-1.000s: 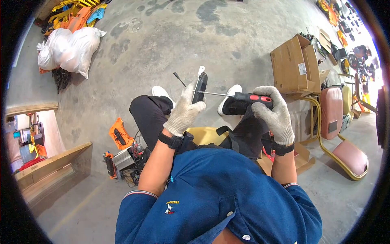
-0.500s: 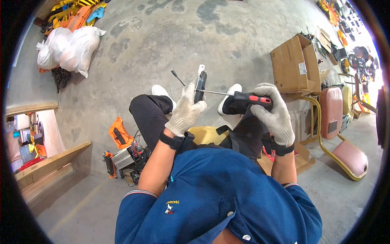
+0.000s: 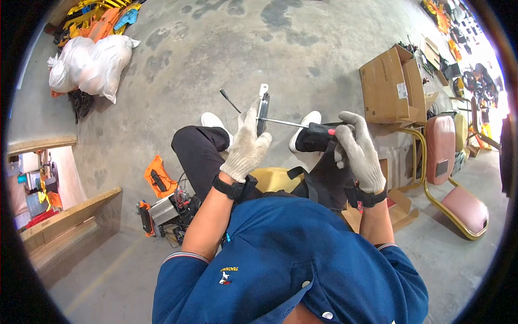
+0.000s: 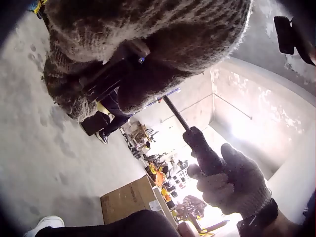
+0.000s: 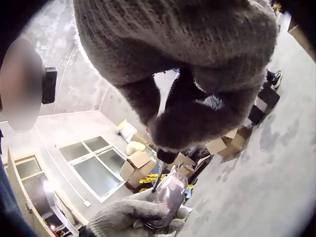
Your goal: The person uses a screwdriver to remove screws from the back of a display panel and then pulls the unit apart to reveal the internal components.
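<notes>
I sit over a concrete floor wearing knit gloves. My left hand (image 3: 245,141) grips a flat black part (image 3: 263,112) held upright, with a white tab (image 3: 263,89) at its top and a thin black rod (image 3: 229,100) sticking out to the upper left. My right hand (image 3: 357,152) holds the black and red handle of a screwdriver (image 3: 318,129), whose shaft (image 3: 285,123) runs left to the part. The left wrist view shows the shaft (image 4: 175,113) meeting the dark part (image 4: 109,79) under my left glove (image 4: 148,39). My right glove (image 5: 187,59) fills the right wrist view.
An open cardboard box (image 3: 389,86) stands right of my feet, beside pink chairs with gold frames (image 3: 458,201). White sacks (image 3: 91,63) lie far left. An orange piece (image 3: 156,176) and loose electronics (image 3: 164,211) sit by my left leg, wooden boards (image 3: 70,222) beyond.
My right hand has shifted its grip back along the screwdriver handle, with the fingers straighter over it. The left hand has lifted the black part slightly up and left.
</notes>
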A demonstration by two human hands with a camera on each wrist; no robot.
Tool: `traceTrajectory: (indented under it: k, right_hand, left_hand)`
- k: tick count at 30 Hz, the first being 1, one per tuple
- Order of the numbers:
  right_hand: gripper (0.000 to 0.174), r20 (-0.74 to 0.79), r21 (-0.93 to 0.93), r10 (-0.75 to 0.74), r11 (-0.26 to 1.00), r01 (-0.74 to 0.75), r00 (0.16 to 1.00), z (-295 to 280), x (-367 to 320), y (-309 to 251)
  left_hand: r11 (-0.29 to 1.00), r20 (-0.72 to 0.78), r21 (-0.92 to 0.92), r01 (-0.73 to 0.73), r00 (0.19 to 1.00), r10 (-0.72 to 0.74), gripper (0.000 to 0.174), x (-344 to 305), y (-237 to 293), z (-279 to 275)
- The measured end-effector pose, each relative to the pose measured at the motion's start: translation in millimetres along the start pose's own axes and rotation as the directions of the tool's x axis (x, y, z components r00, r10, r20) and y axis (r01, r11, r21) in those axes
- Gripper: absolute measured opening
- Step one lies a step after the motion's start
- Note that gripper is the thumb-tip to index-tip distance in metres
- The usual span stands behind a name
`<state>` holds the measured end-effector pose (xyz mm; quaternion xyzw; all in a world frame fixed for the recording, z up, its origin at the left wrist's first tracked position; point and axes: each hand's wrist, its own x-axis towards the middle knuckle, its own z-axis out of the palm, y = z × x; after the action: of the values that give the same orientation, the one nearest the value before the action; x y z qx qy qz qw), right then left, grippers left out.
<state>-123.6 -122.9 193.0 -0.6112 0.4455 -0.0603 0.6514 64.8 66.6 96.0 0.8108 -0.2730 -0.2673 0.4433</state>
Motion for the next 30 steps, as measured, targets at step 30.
traceTrajectory:
  k: [30]
  right_hand:
    - [0.051, -0.044, -0.050, -0.209, 0.977, 0.207, 0.977, 10, -1, 17]
  left_hand:
    - [0.998, -0.025, 0.051, -0.022, 0.999, 0.023, 0.079, 0, -6, 3]
